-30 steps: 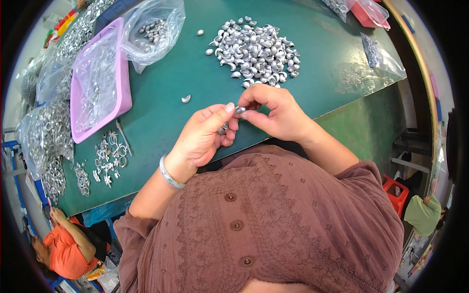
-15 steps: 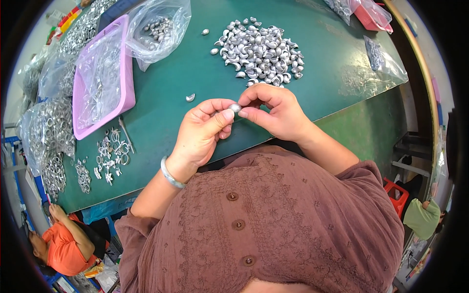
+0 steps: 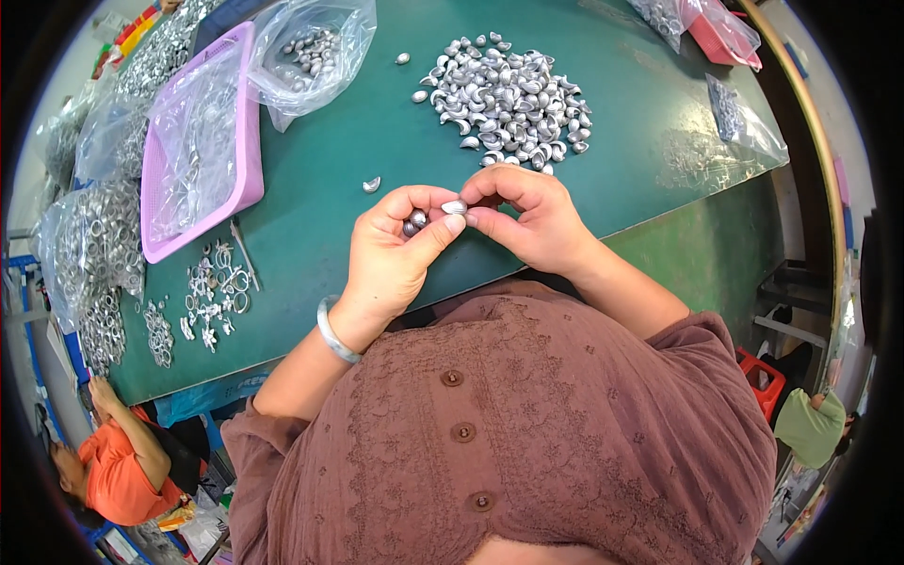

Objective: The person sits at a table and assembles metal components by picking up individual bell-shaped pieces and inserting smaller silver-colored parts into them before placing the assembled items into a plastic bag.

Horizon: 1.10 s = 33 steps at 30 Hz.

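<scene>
Silvery, smooth, a rounded piece (image 3: 454, 207) is pinched by left hand (image 3: 393, 250) and right hand (image 3: 535, 215), the left cupping darker pieces (image 3: 415, 220).

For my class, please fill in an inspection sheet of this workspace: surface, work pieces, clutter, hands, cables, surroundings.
Surface: green tabletop, scuffed toward the right.
Work pieces: pile of curved silver pieces beyond the hands; a few lie apart.
Clutter: lilac basket, clear bag with small pieces inside, loose rings and small parts, thin tool, all on the left.
Hands: left hand and right hand hold one silver piece at the fingertips; more sit in the left.
Cables: nothing seen.
Surroundings: person in orange, person in green, red stool.
</scene>
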Tool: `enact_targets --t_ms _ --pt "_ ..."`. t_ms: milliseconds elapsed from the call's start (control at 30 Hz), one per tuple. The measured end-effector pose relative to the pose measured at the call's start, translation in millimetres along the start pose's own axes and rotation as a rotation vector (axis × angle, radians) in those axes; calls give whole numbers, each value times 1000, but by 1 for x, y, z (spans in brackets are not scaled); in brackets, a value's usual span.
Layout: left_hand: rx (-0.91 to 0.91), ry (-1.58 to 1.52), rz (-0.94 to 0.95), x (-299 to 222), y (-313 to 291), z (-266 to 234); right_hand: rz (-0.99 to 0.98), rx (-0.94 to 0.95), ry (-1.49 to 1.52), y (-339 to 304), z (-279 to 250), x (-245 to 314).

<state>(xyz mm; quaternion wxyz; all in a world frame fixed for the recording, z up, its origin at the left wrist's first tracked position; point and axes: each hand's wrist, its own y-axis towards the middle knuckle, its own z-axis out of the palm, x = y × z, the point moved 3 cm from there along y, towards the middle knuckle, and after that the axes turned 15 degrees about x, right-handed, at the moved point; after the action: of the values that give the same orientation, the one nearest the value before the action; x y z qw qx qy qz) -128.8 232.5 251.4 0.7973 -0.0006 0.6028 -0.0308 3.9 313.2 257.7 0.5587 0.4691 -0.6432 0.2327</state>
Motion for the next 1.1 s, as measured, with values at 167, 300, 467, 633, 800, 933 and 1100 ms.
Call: enact_targets --t_ms 167,300,467,633,800,933,1100 --pt "5 -3 28 1 -1 0 -19 0 -124 1 -5 3" --pt "13 62 47 2 -2 -3 -13 -92 -449 4 -20 -1" --pt "71 -316 -67 7 0 -5 -17 -94 -895 21 -31 -5" --pt "65 -585 -125 2 1 -4 85 -17 -1130 38 -28 -12" --pt "42 -582 -147 7 0 -11 96 27 -1149 43 -25 -10" --pt "7 -527 -189 10 1 -15 -103 24 -902 42 -23 -4" --pt "11 -512 -158 5 2 -11 -288 35 -593 33 -19 17"
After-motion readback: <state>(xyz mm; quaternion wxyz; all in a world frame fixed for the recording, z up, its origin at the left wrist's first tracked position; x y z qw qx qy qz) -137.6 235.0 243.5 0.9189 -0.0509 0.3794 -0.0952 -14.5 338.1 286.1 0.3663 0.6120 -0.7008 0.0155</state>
